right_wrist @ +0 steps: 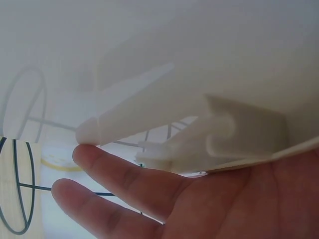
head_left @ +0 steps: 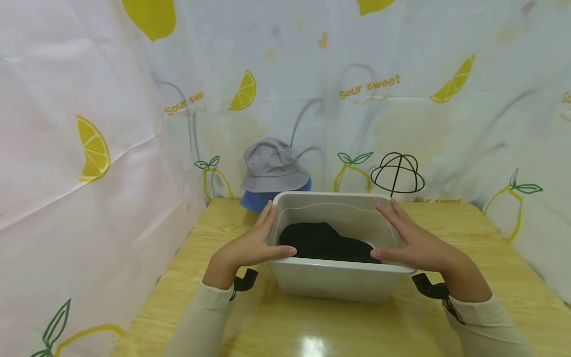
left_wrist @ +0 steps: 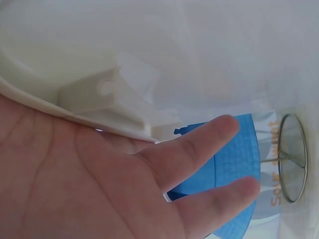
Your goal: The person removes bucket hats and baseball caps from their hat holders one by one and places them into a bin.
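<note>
A white plastic bin (head_left: pixel 330 282) is held between both hands over the wooden table. My left hand (head_left: pixel 250 243) grips its left side, thumb over the rim and the other fingers along the outside. My right hand (head_left: pixel 419 243) holds the right side the same way. Black headwear, seemingly a cap (head_left: pixel 321 240), lies inside the bin; its exact shape is unclear. In the left wrist view, the bin's rim rests along the palm (left_wrist: pixel 94 184), with fingers extended beneath it. The right wrist view shows the opposite rim over the other palm (right_wrist: pixel 244 199), fingers likewise stretched out.
Behind the bin's left corner, a grey bucket hat (head_left: pixel 272 166) sits on top of a blue hat (head_left: pixel 256 202). A black wire hat stand (head_left: pixel 399 173) rises behind the right corner. Lemon-print cloth (head_left: pixel 285 54) surrounds the wooden table (head_left: pixel 450 228).
</note>
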`<state>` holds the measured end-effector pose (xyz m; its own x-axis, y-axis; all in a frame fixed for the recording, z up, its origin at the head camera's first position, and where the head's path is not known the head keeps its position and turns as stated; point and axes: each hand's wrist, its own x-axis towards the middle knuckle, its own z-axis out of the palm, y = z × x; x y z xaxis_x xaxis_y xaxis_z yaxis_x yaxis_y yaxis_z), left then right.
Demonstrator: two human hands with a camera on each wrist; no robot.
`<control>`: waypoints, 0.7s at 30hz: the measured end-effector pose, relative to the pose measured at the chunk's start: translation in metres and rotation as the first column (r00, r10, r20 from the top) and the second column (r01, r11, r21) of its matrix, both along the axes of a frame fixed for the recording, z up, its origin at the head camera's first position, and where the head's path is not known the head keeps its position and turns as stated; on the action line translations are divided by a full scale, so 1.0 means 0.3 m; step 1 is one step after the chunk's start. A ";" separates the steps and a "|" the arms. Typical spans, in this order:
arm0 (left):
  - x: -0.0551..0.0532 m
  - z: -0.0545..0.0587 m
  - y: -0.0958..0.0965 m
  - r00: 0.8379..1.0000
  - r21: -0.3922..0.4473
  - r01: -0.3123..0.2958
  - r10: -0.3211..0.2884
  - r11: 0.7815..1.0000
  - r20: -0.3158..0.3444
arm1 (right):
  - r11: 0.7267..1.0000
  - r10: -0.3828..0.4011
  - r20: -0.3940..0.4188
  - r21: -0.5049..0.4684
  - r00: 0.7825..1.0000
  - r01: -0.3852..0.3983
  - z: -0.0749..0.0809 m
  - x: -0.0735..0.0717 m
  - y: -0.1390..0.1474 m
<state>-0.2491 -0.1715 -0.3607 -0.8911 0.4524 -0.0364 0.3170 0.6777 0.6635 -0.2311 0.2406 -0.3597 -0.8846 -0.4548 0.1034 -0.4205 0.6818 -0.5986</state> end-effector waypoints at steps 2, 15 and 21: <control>0.000 0.002 0.000 1.000 -0.004 0.004 -0.004 1.000 -0.007 | 1.000 0.001 -0.002 0.002 1.000 -0.001 0.002 0.000 0.000; -0.003 0.004 -0.014 0.998 -0.058 0.011 -0.014 0.998 -0.053 | 1.000 0.026 -0.008 0.006 1.000 -0.026 -0.005 -0.006 -0.002; -0.001 -0.001 0.001 0.997 -0.051 0.004 -0.008 0.999 -0.072 | 0.998 -0.006 0.016 0.060 1.000 0.005 0.032 0.027 0.000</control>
